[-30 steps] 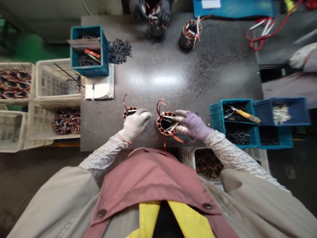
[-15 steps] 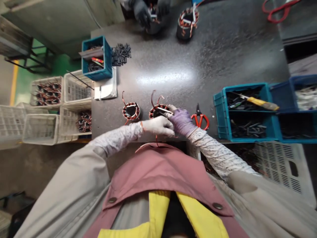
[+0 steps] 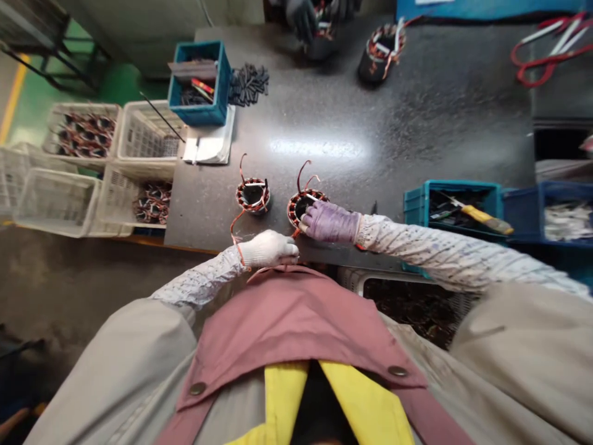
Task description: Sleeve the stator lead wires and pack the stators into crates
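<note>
A motor stator [image 3: 293,209] with copper windings stands on the table, two wire ends rising from its far side. My right hand [image 3: 331,222], in a purple glove, is closed over its near right rim, fingertips at the bore. My left hand [image 3: 270,248], in a white glove, is closed just below it at the table edge. A copper lead [image 3: 296,233] runs from the stator towards the left fingertips; whether they pinch it is hidden. To the left stands a second stator [image 3: 252,196], its lead hanging down past the left wrist. Cutters [image 3: 374,207] lie mostly covered by my right forearm.
Blue bins [image 3: 414,207] with a yellow-handled tool [image 3: 484,217] stand right. At the back left are a blue crate [image 3: 222,80] and black sleeve pieces [image 3: 250,83]. White baskets [image 3: 111,225] line the left. Across the table, a co-worker's gloved hands [image 3: 303,21] handle a stator near another stator [image 3: 373,68].
My left hand has drawn away from the stator, down and left to the table edge. My right hand has settled lower over the rim, its forearm now covering the cutters. The view has shifted.
</note>
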`<state>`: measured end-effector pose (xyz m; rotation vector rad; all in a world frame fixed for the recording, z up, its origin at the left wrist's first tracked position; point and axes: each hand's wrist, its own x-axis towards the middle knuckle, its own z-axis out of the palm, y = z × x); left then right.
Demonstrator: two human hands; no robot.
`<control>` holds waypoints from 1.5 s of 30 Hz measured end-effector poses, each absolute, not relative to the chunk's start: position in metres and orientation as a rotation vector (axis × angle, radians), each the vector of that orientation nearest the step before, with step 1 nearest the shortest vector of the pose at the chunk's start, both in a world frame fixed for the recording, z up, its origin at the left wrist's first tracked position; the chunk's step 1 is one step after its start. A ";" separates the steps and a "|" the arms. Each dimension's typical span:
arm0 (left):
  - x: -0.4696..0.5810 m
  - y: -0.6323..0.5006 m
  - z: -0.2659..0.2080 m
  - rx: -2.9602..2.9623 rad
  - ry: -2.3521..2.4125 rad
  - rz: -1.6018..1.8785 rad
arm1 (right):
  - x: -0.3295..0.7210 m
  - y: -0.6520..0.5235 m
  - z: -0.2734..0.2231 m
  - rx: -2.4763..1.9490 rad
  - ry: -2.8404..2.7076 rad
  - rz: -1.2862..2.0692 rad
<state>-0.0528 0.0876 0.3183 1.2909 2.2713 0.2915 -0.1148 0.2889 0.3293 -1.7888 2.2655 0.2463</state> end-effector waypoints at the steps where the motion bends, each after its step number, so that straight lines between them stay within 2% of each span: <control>1: -0.052 0.087 0.317 1.286 2.280 0.347 | -0.117 0.287 0.330 -1.839 2.215 0.274; 4: -0.050 0.083 0.314 1.232 2.294 0.564 | -0.124 0.284 0.328 -1.865 2.098 0.296; 6: -0.049 0.079 0.310 1.162 2.270 0.748 | -0.125 0.283 0.324 -1.733 2.145 0.221; 12: -0.040 0.072 0.296 0.928 2.157 1.227 | -0.116 0.294 0.304 -0.781 2.699 -0.372; 14: -0.037 0.071 0.297 0.871 2.105 1.329 | -0.116 0.300 0.304 -0.588 2.777 -0.579; 16: -0.038 0.068 0.301 0.762 2.061 1.455 | -0.117 0.302 0.308 -0.634 2.752 -0.646; 19: -0.053 0.063 0.310 0.478 2.151 1.617 | -0.114 0.293 0.313 -0.924 2.623 -0.451; 22: -0.082 0.065 0.316 0.454 2.368 1.519 | -0.108 0.285 0.312 -0.948 2.616 -0.360; 26: -0.116 0.088 0.319 0.869 2.449 0.953 | -0.095 0.303 0.306 -0.610 2.935 -0.817; 28: -0.127 0.105 0.323 1.011 2.368 0.612 | -0.086 0.318 0.303 -0.554 3.037 -0.921; 31: -0.144 0.129 0.333 1.082 2.180 0.143 | -0.072 0.329 0.299 -0.749 3.006 -0.731; 34: -0.159 0.146 0.345 1.037 2.090 -0.074 | -0.063 0.321 0.291 -0.834 2.947 -0.490; 37: -0.156 0.158 0.356 0.947 2.114 -0.058 | -0.062 0.306 0.282 -0.745 2.963 -0.445; 40: -0.126 0.169 0.365 0.936 2.019 0.054 | -0.066 0.296 0.275 -0.586 2.980 -0.566; 43: -0.093 0.171 0.372 0.940 1.779 0.473 | -0.064 0.302 0.268 -0.473 2.950 -0.829; 45: -0.087 0.161 0.373 0.884 1.833 0.819 | -0.057 0.315 0.263 -0.417 2.953 -1.021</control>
